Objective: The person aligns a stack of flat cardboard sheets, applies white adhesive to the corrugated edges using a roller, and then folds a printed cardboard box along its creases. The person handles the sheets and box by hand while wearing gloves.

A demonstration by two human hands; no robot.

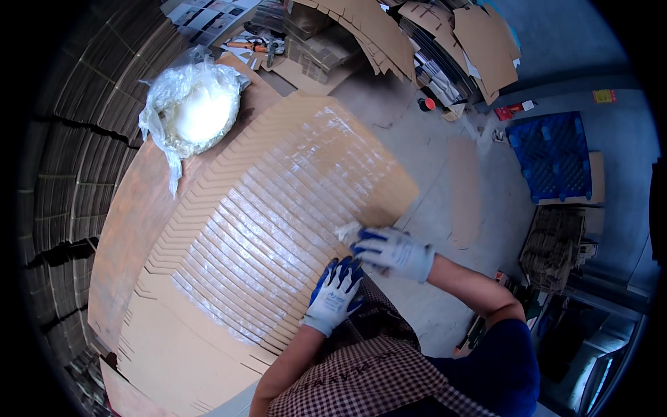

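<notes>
- Workpiece: overlapping corrugated cardboard sheets (pixel 208 201), stepped in a fan, extend from the upper centre to the lower left of the frame.
- Surface: a glossy whitish film (pixel 243 233) covers the exposed strips in streaks across the middle.
- Left gloved hand (pixel 335 292): rests on the near edge of the sheets, below the frame's centre; fingers are extended and slightly spread, with nothing visible in them.
- Right gloved hand (pixel 394 252): blurred, right of the left hand; fingers are curled around a whitish wad (pixel 347 232) at the sheets' right edge. I cannot tell the wad's material.
- Container: a round, plastic-lined basin (pixel 156 118) with bright white contents sits at upper left.
- Support: a brown wooden tabletop (pixel 125 236) shows along the left side.
</notes>
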